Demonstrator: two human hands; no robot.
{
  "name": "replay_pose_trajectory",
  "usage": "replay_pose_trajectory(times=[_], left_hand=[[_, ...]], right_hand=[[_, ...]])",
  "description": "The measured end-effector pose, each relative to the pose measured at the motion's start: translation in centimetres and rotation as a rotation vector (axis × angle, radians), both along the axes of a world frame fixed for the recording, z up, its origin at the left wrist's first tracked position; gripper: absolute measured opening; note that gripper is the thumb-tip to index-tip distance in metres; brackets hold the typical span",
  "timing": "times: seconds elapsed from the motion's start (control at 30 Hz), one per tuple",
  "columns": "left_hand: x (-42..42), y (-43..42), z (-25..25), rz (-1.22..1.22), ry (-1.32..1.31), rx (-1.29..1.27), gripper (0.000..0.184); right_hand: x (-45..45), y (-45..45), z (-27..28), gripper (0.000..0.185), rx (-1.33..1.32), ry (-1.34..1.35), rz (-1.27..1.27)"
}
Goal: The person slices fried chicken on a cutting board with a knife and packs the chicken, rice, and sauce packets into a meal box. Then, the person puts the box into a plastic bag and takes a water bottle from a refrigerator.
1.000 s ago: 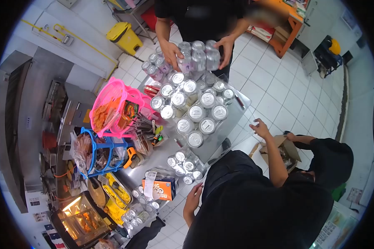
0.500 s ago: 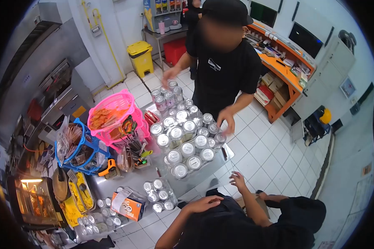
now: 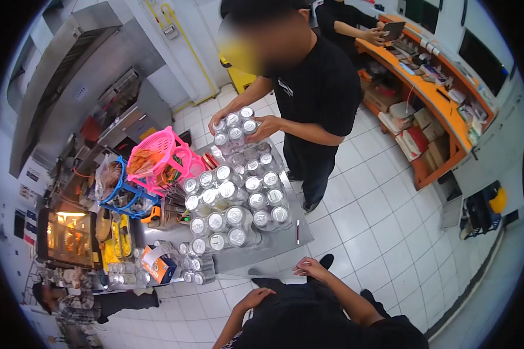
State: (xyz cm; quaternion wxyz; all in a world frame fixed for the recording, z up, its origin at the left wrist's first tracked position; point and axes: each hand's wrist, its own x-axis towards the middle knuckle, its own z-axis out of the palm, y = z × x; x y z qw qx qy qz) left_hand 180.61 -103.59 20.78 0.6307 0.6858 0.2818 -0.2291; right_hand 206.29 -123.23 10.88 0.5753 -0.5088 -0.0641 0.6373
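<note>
At the bottom of the view, my left hand (image 3: 258,298) lies with its fingers stretched out against my dark clothing and holds nothing. My right hand (image 3: 311,268) hangs in front of my body, fingers loosely apart, with nothing in it. Both are apart from the metal table (image 3: 273,250), where packs of silver-topped cans (image 3: 217,221) stand in rows. My right hand is nearest a thin pen-like stick (image 3: 297,231) on the table edge. Across the table a co-worker (image 3: 326,87) grips a pack of cans (image 3: 234,132) with both hands.
Pink baskets (image 3: 157,152) and a blue basket (image 3: 127,195) stand left, near an orange-and-white box (image 3: 159,264) and a lit display warmer (image 3: 68,238). Another person (image 3: 337,20) holds a tablet-like device at the orange counter (image 3: 425,87). A person in plaid (image 3: 75,307) is lower left.
The co-worker's hands have come together on a can pack at the far end. My right hand has moved left and lower in view. The view has shifted, and a capped person at lower right has dropped out.
</note>
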Motion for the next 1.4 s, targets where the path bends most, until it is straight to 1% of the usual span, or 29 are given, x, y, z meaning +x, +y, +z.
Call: replay_pose_trajectory(times=[0.07, 0.1, 0.2, 0.23, 0.33, 0.43, 0.5, 0.53, 0.57, 0.6, 0.67, 0.7, 0.73, 0.77, 0.8, 0.83, 0.87, 0.9, 0.93, 0.97, 1.0, 1.07, 1.13, 1.17, 1.23, 1.27, 1.3, 1.4], left_hand=[[-1.5, -2.1, -2.0, 0.233, 0.128, -0.002, 0.039], [-1.9, -2.9, -3.4, 0.365, 0.079, -0.071, 0.036], [-0.7, -5.1, -5.3, 0.807, 0.144, -0.187, 0.038], [0.0, -5.5, -5.3, 0.859, 0.142, -0.198, 0.044], [1.8, -6.1, -4.9, 1.124, 0.032, -0.438, 0.047], [2.3, -6.8, -5.9, 1.260, -0.164, -0.612, 0.051], [3.1, -7.7, -6.1, 1.284, -0.235, -0.637, 0.055], [3.5, -7.6, -6.2, 1.289, -0.269, -0.647, 0.057], [3.5, -8.0, -7.6, 1.265, -0.302, -0.606, 0.060], [4.4, -8.1, -7.7, 1.328, -0.340, -0.651, 0.063], [5.7, -9.1, -5.6, 1.488, -0.387, -0.749, 0.068], [5.8, -9.6, -6.3, 1.468, -0.446, -0.745, 0.077], [6.4, -9.8, -6.2, 1.543, -0.445, -0.812, 0.077], [7.1, -10.1, -5.8, 1.588, -0.445, -0.803, 0.077], [7.8, -10.4, -5.6, 1.629, -0.450, -0.788, 0.077], [8.3, -10.8, -5.7, 1.675, -0.486, -0.779, 0.077], [8.7, -11.4, -6.2, 1.720, -0.526, -0.769, 0.078], [9.4, -12.3, -6.8, 1.768, -0.565, -0.762, 0.078], [10.3, -13.2, -7.3, 1.808, -0.597, -0.750, 0.078], [11.0, -13.9, -7.8, 1.846, -0.625, -0.735, 0.078], [11.3, -14.8, -8.0, 1.880, -0.639, -0.708, 0.078], [12.9, -16.2, -8.2, 1.945, -0.687, -0.695, 0.078], [14.2, -16.8, -8.7, 2.008, -0.716, -0.724, 0.078], [14.6, -17.4, -9.1, 2.007, -0.763, -0.716, 0.078], [15.7, -19.0, -8.9, 2.057, -0.803, -0.684, 0.078], [16.3, -19.1, -8.9, 2.066, -0.833, -0.666, 0.077], [16.7, -19.5, -8.9, 2.101, -0.826, -0.690, 0.075], [17.6, -20.4, -8.5, 2.126, -0.821, -0.791, 0.074]], right_hand=[[0.5, -0.4, -0.4, 0.019, 0.038, 0.121, 0.040], [0.9, -0.1, -0.1, 0.020, 0.023, 0.108, 0.077], [2.7, 0.8, 1.0, 0.021, 0.038, 0.114, 0.196], [3.2, 1.1, 1.0, 0.024, 0.014, 0.104, 0.224], [4.3, 1.9, 0.7, 0.027, 0.050, 0.132, 0.254], [6.7, 1.5, 0.6, 0.031, -0.018, 0.037, 0.384], [8.8, -0.5, -3.8, 0.027, 0.095, -0.366, 0.450], [10.5, -1.6, -4.3, 0.025, 0.130, -0.399, 0.397], [11.9, -3.2, -4.4, 0.023, 0.152, -0.424, 0.350], [14.1, -4.4, -4.8, 0.022, 0.105, -0.426, 0.303], [16.8, -8.4, -5.2, 0.021, -0.010, -0.410, 0.235], [17.3, -10.2, -3.2, 0.019, -0.124, -0.430, 0.193], [18.8, -11.1, -2.4, 0.017, -0.219, -0.465, 0.147], [19.9, -13.8, -6.3, 0.020, -0.241, -0.485, 0.090], [20.9, -16.4, -8.2, 0.026, -0.261, -0.592, 0.096], [22.0, -18.7, -10.6, 0.029, -0.424, -0.637, 0.165], [22.9, -20.7, -12.2, 0.031, -0.529, -0.601, 0.224], [24.0, -22.7, -13.2, 0.033, -0.566, -0.632, 0.389], [25.6, -24.4, -14.1, 0.018, -0.601, -0.510, 0.403], [26.9, -25.8, -14.9, 0.015, -0.637, -0.384, 0.416], [27.5, -26.6, -15.7, 0.029, -0.674, -0.242, 0.425], [30.2, -27.0, -16.3, 0.039, -0.544, -0.191, 0.437], [32.6, -26.1, -17.3, 0.045, -0.481, -0.169, 0.380], [33.0, -24.7, -15.9, 0.048, -0.545, -0.301, 0.398], [35.8, -23.2, -15.4, 0.035, -0.429, -0.272, 0.426], [36.6, -21.6, -14.2, 0.036, -0.478, -0.327, 0.446], [37.5, -20.5, -13.8, 0.031, -0.472, -0.370, 0.447], [39.4, -17.8, -14.2, 0.027, -0.396, -0.413, 0.363]])
